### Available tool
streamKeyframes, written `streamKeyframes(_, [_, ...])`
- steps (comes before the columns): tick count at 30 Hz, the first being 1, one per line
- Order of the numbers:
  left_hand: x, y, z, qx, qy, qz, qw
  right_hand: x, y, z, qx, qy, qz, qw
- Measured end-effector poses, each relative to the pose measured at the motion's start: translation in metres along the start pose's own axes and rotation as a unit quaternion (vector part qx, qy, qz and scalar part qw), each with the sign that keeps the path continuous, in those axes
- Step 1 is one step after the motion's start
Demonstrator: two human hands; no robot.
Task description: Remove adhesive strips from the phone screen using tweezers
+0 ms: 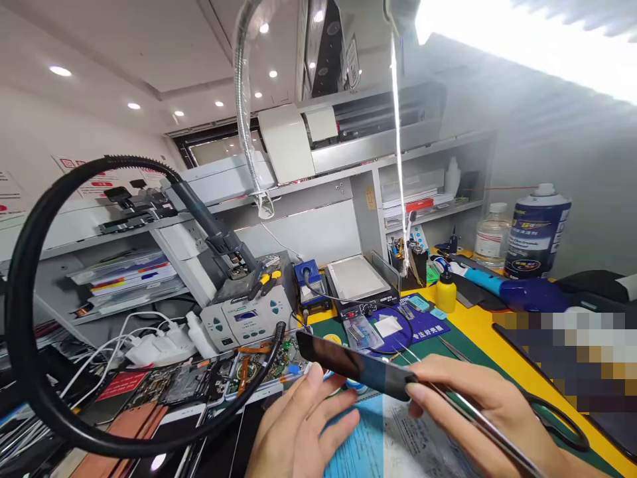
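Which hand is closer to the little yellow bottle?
Right. The right hand lies below the yellow bottle, nearly under it; the left hand sits farther off, down to its left.

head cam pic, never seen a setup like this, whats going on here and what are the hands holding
This one picture comes from a camera worn on a person's head, looking down at their own bare hands over a cluttered electronics repair bench. The left hand and the right hand hold a dark, flat strip between them, one at each end. The right hand also holds scissors. Behind them sits a grey soldering station with a black hose looping round. Opened phones lie at the left, and a blue spray can stands at the right.
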State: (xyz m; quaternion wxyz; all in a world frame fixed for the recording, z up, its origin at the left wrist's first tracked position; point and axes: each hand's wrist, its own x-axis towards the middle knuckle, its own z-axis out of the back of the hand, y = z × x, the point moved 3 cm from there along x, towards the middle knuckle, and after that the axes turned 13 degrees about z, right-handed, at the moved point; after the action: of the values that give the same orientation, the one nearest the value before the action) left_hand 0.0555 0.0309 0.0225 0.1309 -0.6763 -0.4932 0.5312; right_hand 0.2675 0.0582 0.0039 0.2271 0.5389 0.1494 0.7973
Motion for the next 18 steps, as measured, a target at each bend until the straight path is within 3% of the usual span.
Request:
streamKeyframes(2, [0.005,0.004,0.000,-0.007,0.061,-0.013,0.998,-0.005,0.003,-0.003,-0.044,-0.016,0.148,0.988])
streamKeyframes(4, [0.009,0.006,0.003,-0.010,0.089,-0.035,0.995,-0.009,0.000,-0.007,-0.041,-0.013,0.212,0.976])
streamKeyframes(8, [0.013,0.010,0.007,-0.010,0.094,-0.067,0.993,-0.012,-0.005,-0.013,-0.033,0.014,0.241,0.970])
streamKeyframes(13, [0.013,0.009,0.010,-0.031,0.100,-0.104,0.989,-0.008,0.008,-0.009,-0.043,0.020,0.251,0.967])
streamKeyframes(18, [0.014,0.002,0.019,0.019,0.087,-0.150,0.985,-0.011,0.016,-0.002,-0.068,-0.037,0.206,0.976])
